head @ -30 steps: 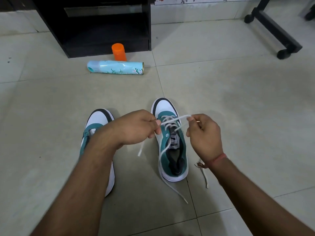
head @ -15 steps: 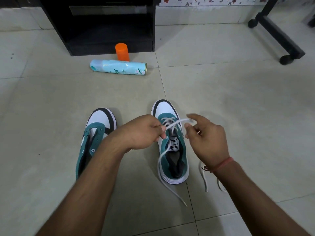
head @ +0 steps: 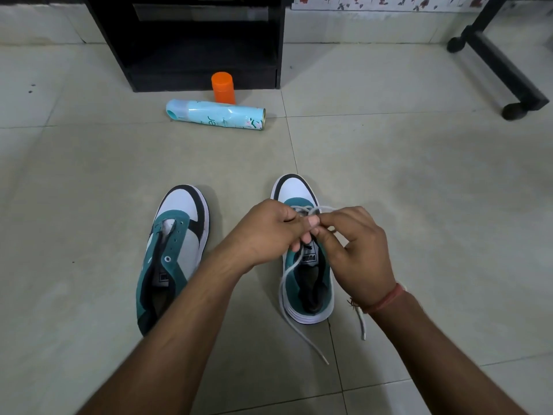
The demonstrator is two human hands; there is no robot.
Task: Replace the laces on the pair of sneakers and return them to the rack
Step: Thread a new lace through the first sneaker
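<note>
The left hand [head: 269,232] and right hand [head: 356,250] meet over the right sneaker [head: 308,280], covering its eyelets and most of the white lace [head: 287,283], so the grip there cannot be read. The left forearm hides the heel of the left sneaker [head: 172,253]. Beyond the hands, the black cabinet [head: 191,40] is cut off by the top edge.

**Puma on the tongue, little else legible**

From where I am standing, the right sneaker [head: 302,235] is showing "PUMA" on its white tongue label [head: 309,258], printed upside down from this side. The left sneaker's tongue label [head: 163,277] is carrying dark marks too cramped to read. The spray can [head: 216,118] lying on the floor is showing green lettering, only "er" making sense.
</note>
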